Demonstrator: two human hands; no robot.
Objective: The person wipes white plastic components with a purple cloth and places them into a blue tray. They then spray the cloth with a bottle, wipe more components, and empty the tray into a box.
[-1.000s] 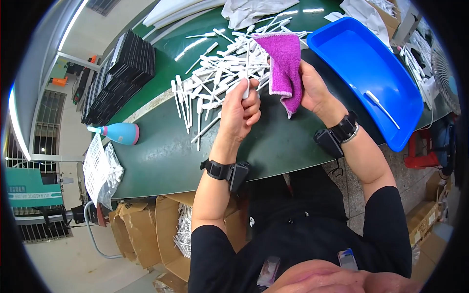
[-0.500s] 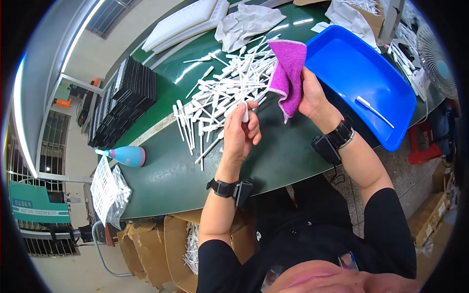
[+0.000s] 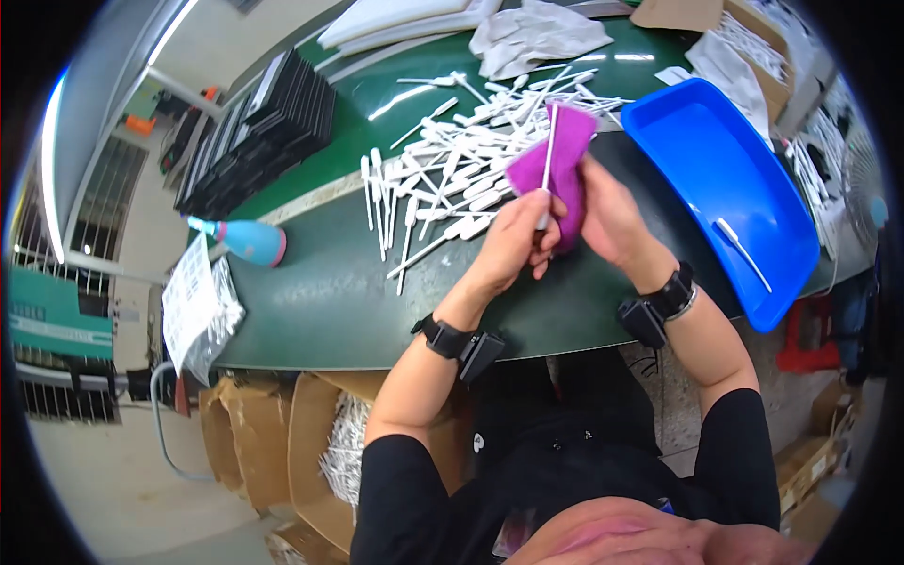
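as left hand (image 3: 516, 237) holds pipette (image 3: 549, 158), tray rim (image 3: 637, 118) apart

Green bench (image 3: 348, 320): glossy toward the back, crossed by a pale strip.
White droppers (image 3: 452, 160): heaped loosely mid-bench, many crossing.
Blue tray (image 3: 697, 160): set right of the heap.
Black stack (image 3: 268, 132): piled at left, behind the strip.
Squeeze bottle (image 3: 250, 243): light blue, pink-based, near left end.
White cloth (image 3: 537, 40): crumpled, behind the droppers.

Blue bottle (image 3: 254, 243) near black stack (image 3: 268, 132)
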